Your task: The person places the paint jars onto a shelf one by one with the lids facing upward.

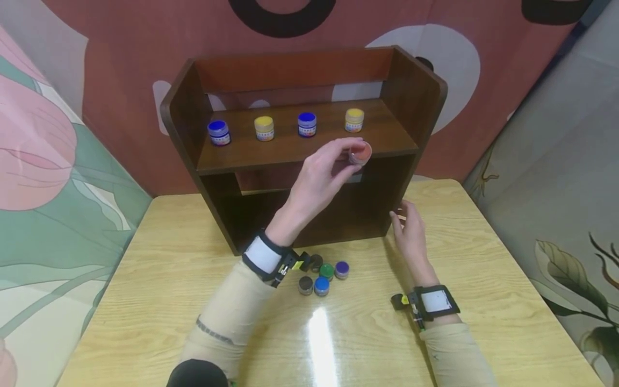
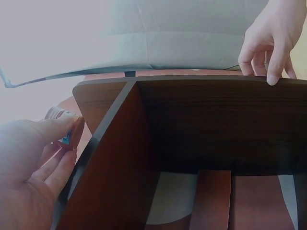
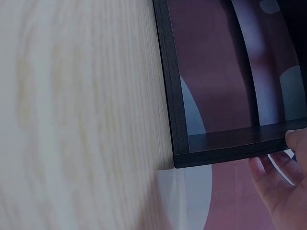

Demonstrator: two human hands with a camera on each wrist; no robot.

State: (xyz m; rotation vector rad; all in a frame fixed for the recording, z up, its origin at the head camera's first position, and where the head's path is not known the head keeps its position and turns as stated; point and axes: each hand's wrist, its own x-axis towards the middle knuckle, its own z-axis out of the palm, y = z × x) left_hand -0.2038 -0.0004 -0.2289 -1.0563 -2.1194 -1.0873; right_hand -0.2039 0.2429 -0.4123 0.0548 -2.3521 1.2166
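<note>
My left hand (image 1: 314, 174) pinches a small paint jar (image 1: 360, 153) between thumb and fingers, in front of the upper board's edge. The jar is tilted, its reddish-orange end toward the head camera. In the left wrist view, a strip of blue label shows on the jar (image 2: 72, 130). Low at the right side of a dark brown wooden shelf (image 1: 309, 156), my right hand (image 1: 412, 236) holds the front edge of its side panel (image 3: 230, 152), thumb on one face and fingers on the other. Blue and yellow paint jars (image 1: 307, 124) stand alternating in a spaced row on the upper board.
Several more jars cluster on the wooden table (image 1: 193, 301) before the shelf: a green jar (image 1: 326, 270), a purple jar (image 1: 342, 270), a blue jar (image 1: 321, 286) and dark ones. Patterned cloth (image 1: 121, 43) hangs behind and at both sides.
</note>
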